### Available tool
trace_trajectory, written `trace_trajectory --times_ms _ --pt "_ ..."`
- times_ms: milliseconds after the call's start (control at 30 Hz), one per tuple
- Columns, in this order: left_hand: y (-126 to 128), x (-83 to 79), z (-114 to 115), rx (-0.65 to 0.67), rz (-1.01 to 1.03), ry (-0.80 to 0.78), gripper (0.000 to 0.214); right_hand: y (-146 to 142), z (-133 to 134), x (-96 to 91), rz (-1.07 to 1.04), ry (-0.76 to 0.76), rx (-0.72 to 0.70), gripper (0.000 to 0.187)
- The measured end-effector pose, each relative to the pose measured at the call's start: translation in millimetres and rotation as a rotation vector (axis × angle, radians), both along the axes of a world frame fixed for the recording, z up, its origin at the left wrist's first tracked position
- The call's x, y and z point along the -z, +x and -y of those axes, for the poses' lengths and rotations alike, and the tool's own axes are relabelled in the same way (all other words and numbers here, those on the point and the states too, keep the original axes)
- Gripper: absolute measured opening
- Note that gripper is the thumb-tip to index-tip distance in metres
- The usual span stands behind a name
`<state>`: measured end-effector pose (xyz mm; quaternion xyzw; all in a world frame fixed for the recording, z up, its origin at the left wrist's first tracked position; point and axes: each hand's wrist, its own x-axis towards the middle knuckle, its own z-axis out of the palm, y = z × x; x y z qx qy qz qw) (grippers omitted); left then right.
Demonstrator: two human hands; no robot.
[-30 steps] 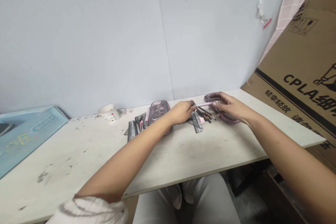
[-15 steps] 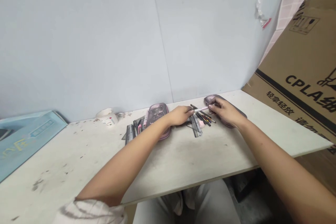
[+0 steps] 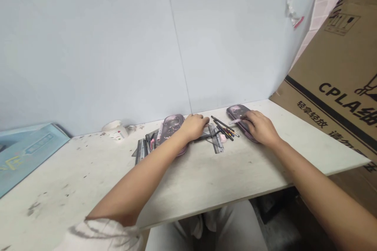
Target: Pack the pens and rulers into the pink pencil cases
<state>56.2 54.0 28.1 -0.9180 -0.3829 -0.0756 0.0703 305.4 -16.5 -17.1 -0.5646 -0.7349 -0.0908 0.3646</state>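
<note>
My right hand (image 3: 261, 127) is closed on a slim pale pen (image 3: 235, 121), which points left from the fingers. It hovers over a dark pencil case (image 3: 235, 110) with pink patterning, covering part of it. My left hand (image 3: 194, 126) holds nothing that I can see; its fingers are loosely bent and apart, beside a second patterned pencil case (image 3: 172, 123). Between the hands lie several dark pens and pencils (image 3: 224, 127), a clear ruler (image 3: 216, 144) and a pink eraser (image 3: 222, 138). A black item (image 3: 203, 138) sits partly under my left hand.
More rulers (image 3: 140, 151) and pens lie left of the second case, partly behind my left forearm. A white cup (image 3: 115, 130) rests near the wall. A blue box (image 3: 32, 153) occupies the table's left end. A large cardboard box (image 3: 332, 86) leans at the right.
My left hand has let go of the pen's left end and drawn back to the left. My right hand has carried the pen slightly right, over the right pencil case.
</note>
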Motion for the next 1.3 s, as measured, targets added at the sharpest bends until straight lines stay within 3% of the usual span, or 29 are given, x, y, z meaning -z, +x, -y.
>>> trace_trajectory --times_ms 67,133,233,400,467,633,800,833,967,1133,1300 --pt "7.7 1.7 4.2 0.038 -0.021 0.078 0.029 -5.2 3.8 -1.9 -0.06 0.014 -0.008 0.018" --pt "14.5 1.8 8.5 0.059 0.027 0.002 0.03 -11.6 8.5 -5.4 -0.166 0.009 -0.053 0.018" --pt "21.2 1.2 15.7 0.067 0.151 -0.234 0.03 -20.2 15.5 -11.2 -0.325 -0.01 -0.104 0.016" --pt "24.0 1.5 31.9 0.039 0.375 -0.766 0.037 -28.9 24.9 -21.6 -0.466 0.024 -0.126 0.016" --pt "22.9 -0.3 37.8 0.041 0.394 -0.83 0.038 -31.1 28.4 -26.0 -0.449 0.008 -0.115 0.015" --pt "17.3 -9.7 45.4 0.091 0.327 -0.481 0.029 -34.2 33.6 -31.0 -0.328 -0.169 0.047 0.045" --pt "13.4 -11.8 43.7 0.069 0.304 -0.287 0.025 -38.2 37.0 -32.8 -0.427 -0.268 -0.219 0.029" --pt "12.8 -11.0 42.6 0.067 0.279 -0.258 0.026 -39.8 37.9 -33.8 -0.398 -0.26 -0.22 0.029" --pt "8.9 -6.5 38.9 0.03 0.172 -0.146 0.029 -44.5 39.9 -36.7 -0.253 -0.196 -0.006 0.032" --pt "6.4 -6.0 40.5 -0.005 0.096 -0.092 0.035 -42.8 38.4 -32.0 -0.289 -0.198 -0.113 0.025" --pt "21.0 -3.2 38.3 0.108 0.073 0.116 0.044 -57.5 30.6 -12.2 -0.21 -0.199 0.076 0.035"
